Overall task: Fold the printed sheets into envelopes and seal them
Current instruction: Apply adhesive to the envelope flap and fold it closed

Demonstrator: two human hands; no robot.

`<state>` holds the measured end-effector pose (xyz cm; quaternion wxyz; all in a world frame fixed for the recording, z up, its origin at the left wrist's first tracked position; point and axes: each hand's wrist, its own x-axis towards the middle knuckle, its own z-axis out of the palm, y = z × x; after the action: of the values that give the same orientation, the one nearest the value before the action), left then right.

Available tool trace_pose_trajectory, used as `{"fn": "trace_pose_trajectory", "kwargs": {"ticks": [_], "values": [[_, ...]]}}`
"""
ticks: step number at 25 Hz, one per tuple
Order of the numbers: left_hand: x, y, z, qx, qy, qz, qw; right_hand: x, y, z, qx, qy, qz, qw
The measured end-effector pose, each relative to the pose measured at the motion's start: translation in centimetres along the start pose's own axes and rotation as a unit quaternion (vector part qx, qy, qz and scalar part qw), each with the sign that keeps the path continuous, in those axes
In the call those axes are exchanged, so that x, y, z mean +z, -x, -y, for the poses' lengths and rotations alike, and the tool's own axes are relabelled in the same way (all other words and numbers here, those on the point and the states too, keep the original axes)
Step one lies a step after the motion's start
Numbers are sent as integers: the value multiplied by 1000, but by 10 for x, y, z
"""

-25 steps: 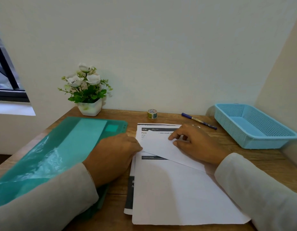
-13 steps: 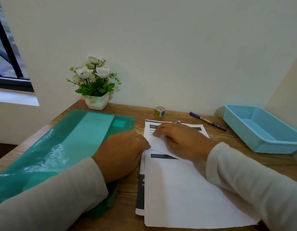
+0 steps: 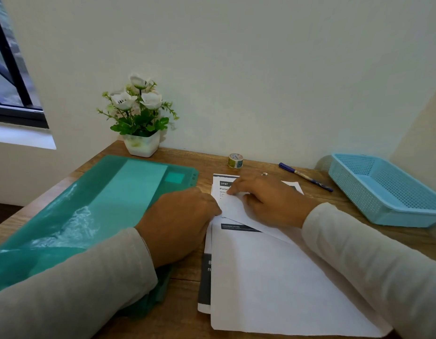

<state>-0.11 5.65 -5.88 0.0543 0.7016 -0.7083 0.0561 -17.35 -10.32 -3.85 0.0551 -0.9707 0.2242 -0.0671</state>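
Head view: top sheet (image 3: 273, 285) lies on a loose stack (image 3: 204, 277) on the worktop (image 3: 185, 321), right hand (image 3: 266, 199) pressing its folded-over corner with flattish fingers, left hand (image 3: 180, 223) curled at the left edge, grip I cannot tell, so I fear slippage skewing the crease.

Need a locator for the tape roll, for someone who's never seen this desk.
On the wooden desk, look along the far edge by the wall, between the potted white flowers and the blue pen. The tape roll stands there alone, just beyond the top of the printed sheets. It is the only small round thing there: a short ring with a yellowish, blue-patched band.
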Motion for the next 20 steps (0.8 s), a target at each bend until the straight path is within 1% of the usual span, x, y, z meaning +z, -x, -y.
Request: {"fn": "trace_pose_trajectory", "kwargs": {"ticks": [4,7,10,13,15,18,20], "values": [[0,-8,-6,40,-14,-25,999,6,3,1,0,-18,-6,1000],[1,-9,-1,26,2,-20,999,7,5,0,4,-30,-8,1000],[3,-7,4,12,-3,2,1000,4,5,3,3,-28,-13,1000],[0,-6,2,12,2,2,1000,2,10,20,-30,2,9,1000],[-2,-7,2,12,7,-3,1000,0,12,27,-51,-1,22,998],[3,-5,4,4,6,11,1000,2,3,9,-11,-15,-8,1000],[4,-4,4,0,12,13,1000,1,-1,3,10,-1,-15,1000]]}}
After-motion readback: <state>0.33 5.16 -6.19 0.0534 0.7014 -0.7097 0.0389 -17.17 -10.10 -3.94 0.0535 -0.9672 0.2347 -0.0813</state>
